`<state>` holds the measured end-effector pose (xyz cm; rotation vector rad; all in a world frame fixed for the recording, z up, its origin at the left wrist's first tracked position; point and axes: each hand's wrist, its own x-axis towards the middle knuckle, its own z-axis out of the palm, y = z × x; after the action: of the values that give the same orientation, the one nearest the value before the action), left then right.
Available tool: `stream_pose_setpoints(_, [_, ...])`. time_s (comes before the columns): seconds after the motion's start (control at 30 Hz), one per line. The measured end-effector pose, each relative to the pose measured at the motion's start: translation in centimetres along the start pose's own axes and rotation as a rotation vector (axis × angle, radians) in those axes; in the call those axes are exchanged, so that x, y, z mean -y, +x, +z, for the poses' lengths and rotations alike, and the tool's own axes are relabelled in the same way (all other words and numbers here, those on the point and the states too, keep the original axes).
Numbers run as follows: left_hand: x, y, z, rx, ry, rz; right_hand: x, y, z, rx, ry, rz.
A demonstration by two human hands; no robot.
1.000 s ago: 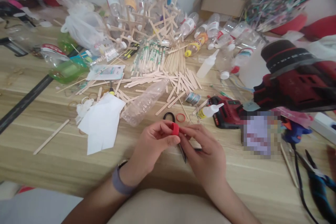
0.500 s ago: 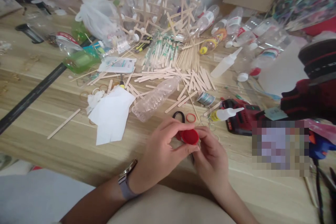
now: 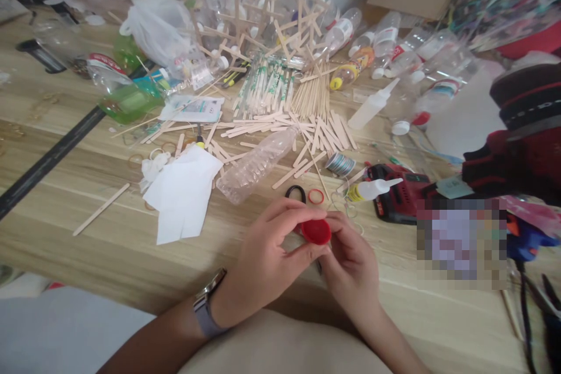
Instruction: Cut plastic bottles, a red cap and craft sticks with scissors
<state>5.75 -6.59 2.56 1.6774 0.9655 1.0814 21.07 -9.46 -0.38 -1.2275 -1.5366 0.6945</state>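
A red bottle cap [image 3: 316,232] is held between my two hands, its hollow side facing up toward me. My left hand [image 3: 272,251], with a watch on the wrist, pinches the cap between thumb and fingers. At the cap's right edge, my right hand [image 3: 353,263] grips with curled fingers and thumb; its fingertips are partly hidden. Just beyond the hands lie a black loop handle [image 3: 295,191], the rest of that tool covered, and a red rubber band [image 3: 315,196]. A clear plastic bottle [image 3: 258,165] without a label rests on its side farther off.
White paper pieces [image 3: 184,198] and a loose wooden stick [image 3: 100,209] lie left. Wooden sticks [image 3: 272,125] spread across the middle. A glue bottle [image 3: 374,189], a wire spool [image 3: 340,164] and a red power tool [image 3: 401,193] are at right. Plastic bottles [image 3: 388,38] crowd the back.
Both hands keep their hold on the red bottle cap, which is turned slightly. The whole view has shifted a little, so the table's things appear slightly farther left.
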Motion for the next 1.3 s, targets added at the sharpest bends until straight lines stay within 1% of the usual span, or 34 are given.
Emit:
stream_pose_setpoints(0.2, [0.1, 0.1, 0.0, 0.001, 0.015, 0.037, 0.1, 0.3, 0.2, -0.015, 0.205, 0.117])
stream_pose_setpoints(0.3, [0.1, 0.1, 0.1, 0.006, -0.005, 0.030, 0.2, 0.5, 0.1, -0.032, 0.245, 0.175])
stream_pose_setpoints(0.37, [0.0, 0.1, 0.1, 0.009, -0.018, 0.006, 0.3, 0.5, 0.0, -0.034, 0.215, 0.166])
stream_pose_setpoints(0.5, [0.0, 0.1, 0.2, 0.032, -0.093, -0.051, 0.3, 0.4, -0.2, -0.036, 0.130, 0.085])
stream_pose_setpoints(0.6, [0.2, 0.1, 0.2, 0.039, -0.199, -0.128, 0.4, 0.4, -0.3, -0.031, 0.090, 0.037])
stream_pose_setpoints(0.67, [0.4, 0.2, 0.2, 0.033, -0.323, -0.219, 0.5, 0.5, -0.3, -0.021, 0.039, 0.001])
stream_pose_setpoints(0.83, [1.0, 0.8, 0.5, -0.004, -0.917, -0.524, 1.0, 0.5, -0.5, 0.023, -0.070, -0.067])
stream_pose_setpoints(0.87, [1.0, 1.0, 0.6, -0.016, -1.006, -0.569, 1.1, 0.4, -0.5, 0.029, -0.090, -0.079])
stream_pose_setpoints(0.93, [1.0, 1.2, 0.6, -0.014, -1.118, -0.636, 1.0, 0.3, -0.6, 0.008, -0.140, -0.085])
stream_pose_setpoints(1.03, [0.9, 1.5, 0.6, 0.008, -1.203, -0.683, 0.8, 0.0, -0.6, -0.098, -0.166, -0.060])
stream_pose_setpoints(1.13, [1.0, 1.5, 0.7, -0.007, -1.218, -0.712, 0.5, -0.1, -0.5, -0.177, -0.163, -0.065])
stream_pose_setpoints(1.3, [1.1, 1.3, 0.9, -0.021, -1.146, -0.730, 0.7, 0.1, -0.5, -0.136, -0.282, -0.168])
